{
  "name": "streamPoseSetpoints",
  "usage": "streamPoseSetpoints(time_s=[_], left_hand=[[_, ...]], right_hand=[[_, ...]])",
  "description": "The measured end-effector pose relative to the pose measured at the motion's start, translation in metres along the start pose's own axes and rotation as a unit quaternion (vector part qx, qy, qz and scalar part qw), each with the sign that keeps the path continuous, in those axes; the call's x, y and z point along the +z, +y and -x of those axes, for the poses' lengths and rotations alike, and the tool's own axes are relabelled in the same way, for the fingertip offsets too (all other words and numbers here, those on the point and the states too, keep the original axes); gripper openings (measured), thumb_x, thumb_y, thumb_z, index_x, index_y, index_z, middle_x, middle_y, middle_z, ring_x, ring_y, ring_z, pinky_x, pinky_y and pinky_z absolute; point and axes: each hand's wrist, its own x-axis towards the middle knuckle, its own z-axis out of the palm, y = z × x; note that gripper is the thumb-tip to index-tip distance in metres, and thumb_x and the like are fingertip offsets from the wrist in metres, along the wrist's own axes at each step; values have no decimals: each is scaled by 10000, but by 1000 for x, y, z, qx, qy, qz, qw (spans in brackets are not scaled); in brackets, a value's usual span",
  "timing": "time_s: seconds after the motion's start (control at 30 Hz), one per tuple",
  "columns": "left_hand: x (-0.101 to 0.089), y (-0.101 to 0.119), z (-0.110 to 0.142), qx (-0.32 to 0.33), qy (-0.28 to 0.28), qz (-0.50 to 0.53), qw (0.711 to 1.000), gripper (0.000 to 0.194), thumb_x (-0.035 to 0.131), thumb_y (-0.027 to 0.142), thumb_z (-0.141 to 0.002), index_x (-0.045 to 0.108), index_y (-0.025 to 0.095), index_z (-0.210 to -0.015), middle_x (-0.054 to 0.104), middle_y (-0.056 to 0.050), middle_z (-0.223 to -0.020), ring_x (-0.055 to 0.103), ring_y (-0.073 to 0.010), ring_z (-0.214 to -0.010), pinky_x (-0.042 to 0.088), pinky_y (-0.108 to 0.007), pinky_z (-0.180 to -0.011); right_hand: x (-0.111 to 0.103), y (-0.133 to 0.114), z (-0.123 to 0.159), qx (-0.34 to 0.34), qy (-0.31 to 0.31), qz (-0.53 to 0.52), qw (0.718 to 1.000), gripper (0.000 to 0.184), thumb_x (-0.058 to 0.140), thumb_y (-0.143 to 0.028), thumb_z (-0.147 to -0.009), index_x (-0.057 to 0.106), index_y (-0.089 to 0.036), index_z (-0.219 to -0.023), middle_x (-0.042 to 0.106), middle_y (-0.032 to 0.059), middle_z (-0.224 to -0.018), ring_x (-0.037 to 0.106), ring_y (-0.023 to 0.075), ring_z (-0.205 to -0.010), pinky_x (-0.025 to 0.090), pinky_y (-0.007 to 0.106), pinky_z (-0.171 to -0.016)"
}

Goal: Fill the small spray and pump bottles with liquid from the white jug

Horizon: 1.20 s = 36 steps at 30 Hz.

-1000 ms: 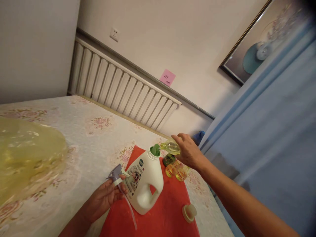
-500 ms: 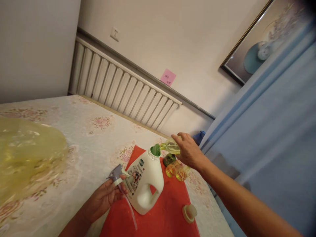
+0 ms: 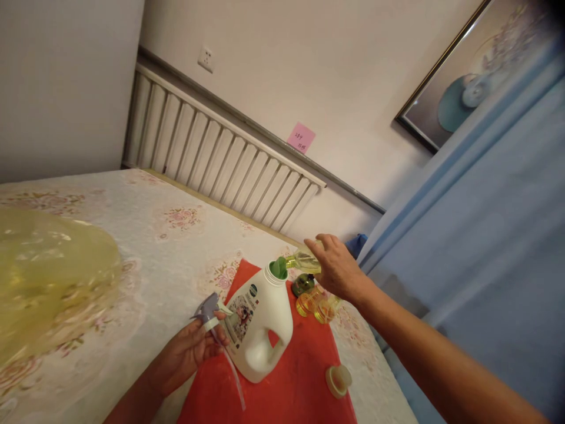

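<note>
A white detergent jug (image 3: 260,330) stands on a red mat (image 3: 300,377), with a green funnel (image 3: 278,268) in its open neck. My right hand (image 3: 338,271) is closed round a small clear bottle (image 3: 304,262) of yellow liquid, tipped sideways with its mouth at the funnel. My left hand (image 3: 189,350) grips a grey spray-trigger head (image 3: 209,311) with its dip tube (image 3: 232,371) hanging down, and rests against the jug's side.
Small amber bottles (image 3: 315,303) and a dark green one (image 3: 302,284) sit behind the jug. A cream cap (image 3: 339,380) lies on the mat's right edge. A large yellowish plastic shape (image 3: 48,277) fills the left. A flowered cloth (image 3: 168,247) covers the table; a radiator and a blue curtain stand behind.
The small bottle and my right hand have risen very slightly; otherwise nothing has visibly moved.
</note>
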Motion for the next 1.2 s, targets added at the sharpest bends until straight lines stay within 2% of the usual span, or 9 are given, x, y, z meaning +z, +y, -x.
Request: streamPoseSetpoints(time_s=[0.3,0.57,0.77,1.2], left_hand=[[1,1,1,4,-7,-6,1000,264,587,244,-908,649,202,-1161,717,-93,-937,680,-228,-912,555,-329,-803],[0,0,1,-1,1,-7,1000,265,603,245,-898,648,197,-1155,717,-87,-923,678,-218,-899,555,-319,-790],[0,0,0,-3,4,-7,1000,266,612,254,-894,647,201,-1153,716,-85,-925,678,-214,-897,552,-316,-790],[-3,0,1,3,-3,-22,1000,285,593,255,-903,630,191,-1178,706,-99,-928,671,-218,-897,548,-314,-799]], right_hand=[[-7,-4,-5,-19,-2,27,999,706,590,-54,-667,471,-168,-1354,466,187,-1308,398,328,-1199,389,444,-959],[-17,-9,-7,-35,-6,60,998,616,574,-83,-739,482,-162,-1343,472,200,-1300,396,337,-1201,380,440,-941],[-26,-14,-7,-46,-10,85,995,629,602,-80,-716,492,-153,-1330,484,205,-1284,407,337,-1191,377,423,-932],[-26,-19,-9,-68,5,107,992,635,601,-94,-720,486,-153,-1342,491,201,-1272,397,351,-1192,357,429,-935]])
